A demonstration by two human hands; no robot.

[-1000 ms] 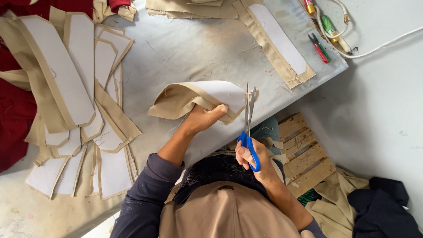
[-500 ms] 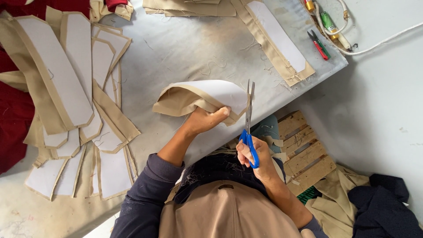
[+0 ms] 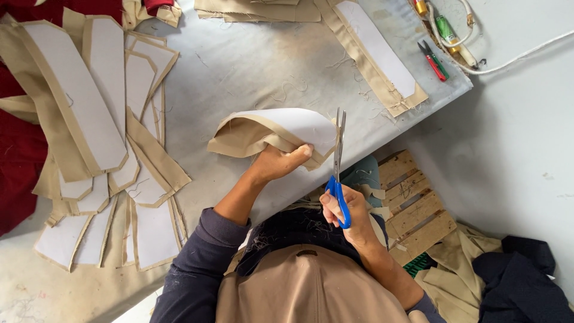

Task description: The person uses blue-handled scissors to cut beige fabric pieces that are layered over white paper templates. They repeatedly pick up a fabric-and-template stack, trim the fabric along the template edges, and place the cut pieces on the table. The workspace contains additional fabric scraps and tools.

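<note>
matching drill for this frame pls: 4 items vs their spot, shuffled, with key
Items:
1. scissors
2. folded beige piece
3. red and green snips
4. wooden pallet

Places:
A. on the floor beside the table
B. in the left hand
C. in the right hand
D. on the table's far right corner

Pairs: 1-C, 2-B, 3-D, 4-A

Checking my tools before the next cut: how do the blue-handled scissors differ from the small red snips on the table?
The blue scissors are larger, held in the right hand with blades upright at the cloth piece. The red snips are smaller and lie untouched near the table corner. Both are cutting tools.
</note>
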